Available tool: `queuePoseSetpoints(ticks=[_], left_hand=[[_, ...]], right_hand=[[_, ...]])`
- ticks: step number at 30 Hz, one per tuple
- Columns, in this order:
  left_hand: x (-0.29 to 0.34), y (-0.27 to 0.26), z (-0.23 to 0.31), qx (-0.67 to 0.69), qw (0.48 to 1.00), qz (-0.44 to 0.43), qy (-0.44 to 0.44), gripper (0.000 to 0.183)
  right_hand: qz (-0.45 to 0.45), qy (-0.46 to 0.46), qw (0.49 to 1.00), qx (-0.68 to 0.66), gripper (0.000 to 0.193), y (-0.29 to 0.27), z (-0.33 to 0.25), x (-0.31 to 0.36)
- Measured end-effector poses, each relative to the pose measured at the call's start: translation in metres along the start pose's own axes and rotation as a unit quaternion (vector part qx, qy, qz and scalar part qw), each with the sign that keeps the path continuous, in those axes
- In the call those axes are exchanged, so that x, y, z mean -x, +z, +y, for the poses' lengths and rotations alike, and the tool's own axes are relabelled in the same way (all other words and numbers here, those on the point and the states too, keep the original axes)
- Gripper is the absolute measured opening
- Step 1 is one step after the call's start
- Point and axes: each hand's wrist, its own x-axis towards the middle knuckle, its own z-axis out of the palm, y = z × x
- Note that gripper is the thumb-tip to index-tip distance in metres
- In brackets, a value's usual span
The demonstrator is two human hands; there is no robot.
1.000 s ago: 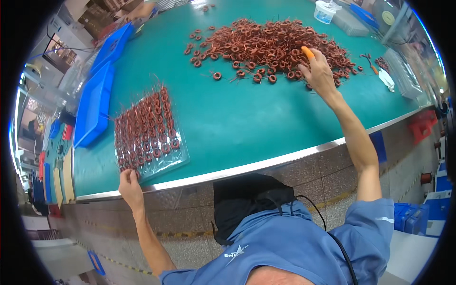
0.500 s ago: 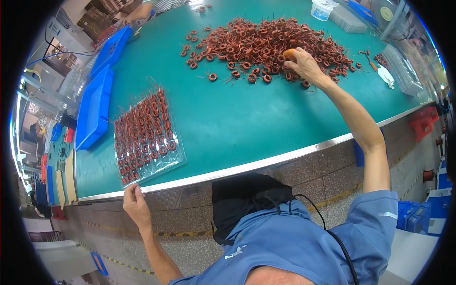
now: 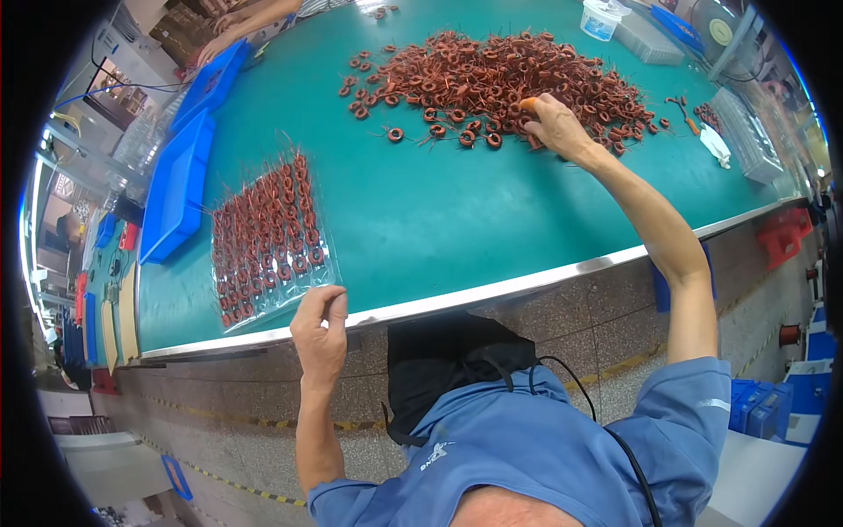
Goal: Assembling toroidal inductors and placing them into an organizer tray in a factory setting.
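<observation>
My right hand (image 3: pixel 562 128), an orange cover on one fingertip, reaches into the near side of a big pile of copper-red wire-wound ring coils (image 3: pixel 474 75). Its fingers curl down among the coils, and what lies under them is hidden. At the table's front edge, my left hand (image 3: pixel 320 334) is closed, thumb against the curled fingers, by the near right corner of a clear plastic tray (image 3: pixel 323 255). Whatever it may pinch is not visible. Rows of ring coils (image 3: pixel 263 224) fill most of the tray, their wire ends sticking up.
Blue bins (image 3: pixel 176 189) line the table's left side. A white tub (image 3: pixel 601 19) and stacked clear trays (image 3: pixel 746 136) stand at the far and right sides. An orange-handled tool (image 3: pixel 688 121) lies near a white crumpled piece (image 3: pixel 716 146). Another person's arm (image 3: pixel 255 19) shows at the far left.
My left hand has moved right along the front edge, from the tray's near left corner to its near right corner. My right hand stays in the pile, slightly shifted. The other person's arm has moved left.
</observation>
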Motion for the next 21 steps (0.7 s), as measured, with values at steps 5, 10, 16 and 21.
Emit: queuePoseSetpoints(ticks=[5, 10, 16, 21], left_hand=[[-0.002, 0.011, 0.007, 0.035, 0.999, -0.022, -0.018, 0.007], [-0.016, 0.036, 0.028, 0.124, 0.991, -0.05, -0.023, 0.006], [-0.037, 0.068, 0.051, 0.216, 0.974, -0.061, -0.028, 0.007], [-0.057, 0.1, 0.063, 0.252, 0.964, -0.078, -0.043, 0.036]], right_hand=[[0.085, 0.029, 0.986, -0.143, 0.017, -0.015, -0.014, -0.002], [0.141, 0.001, 0.981, -0.13, 0.023, -0.028, -0.019, -0.013], [0.175, -0.135, 0.974, -0.037, 0.016, -0.025, -0.035, -0.009], [0.135, -0.075, 0.966, -0.206, 0.018, -0.032, -0.091, 0.009]])
